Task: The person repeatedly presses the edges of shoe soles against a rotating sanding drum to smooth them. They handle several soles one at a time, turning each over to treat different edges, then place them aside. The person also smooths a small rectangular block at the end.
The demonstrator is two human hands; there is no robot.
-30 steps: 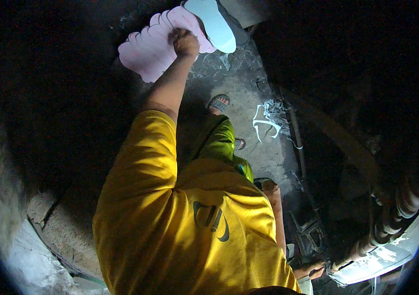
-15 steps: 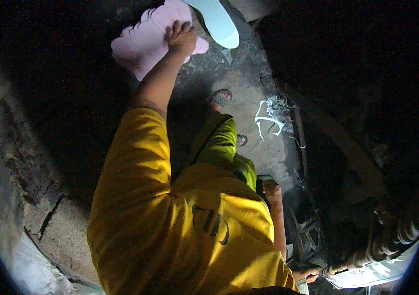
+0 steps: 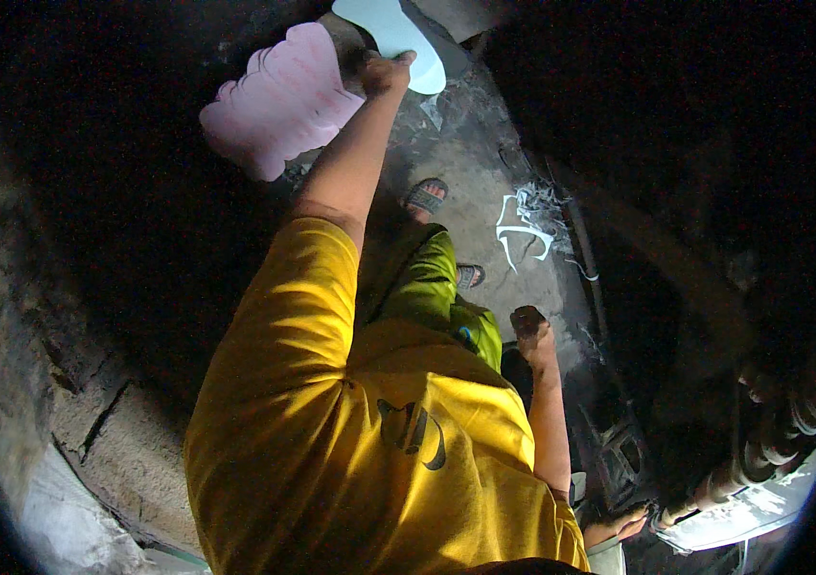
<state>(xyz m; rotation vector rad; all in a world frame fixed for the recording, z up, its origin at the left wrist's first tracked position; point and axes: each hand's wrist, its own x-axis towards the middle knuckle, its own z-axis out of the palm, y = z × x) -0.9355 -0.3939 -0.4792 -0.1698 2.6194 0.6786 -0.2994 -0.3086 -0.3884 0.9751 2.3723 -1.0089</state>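
In the head view, the left hand [image 3: 389, 76] lays its thumb on the near part of a pale blue sole-shaped piece [image 3: 394, 29], right of a fanned pink stack [image 3: 278, 105]; I cannot tell whether its fingers close beneath. The right hand [image 3: 533, 335] looks curled in shadow, contents hidden. A one-edge hold could let the blue piece slip or bend, and a careless forearm sweep might scatter the stack.

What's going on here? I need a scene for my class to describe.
A person in a yellow shirt reaches forward with the left hand, which is at the edge of a pale blue sole-shaped piece. Overlapping pink pieces lie to its left. The right hand is nearer the body; what it holds, if anything, is unclear.
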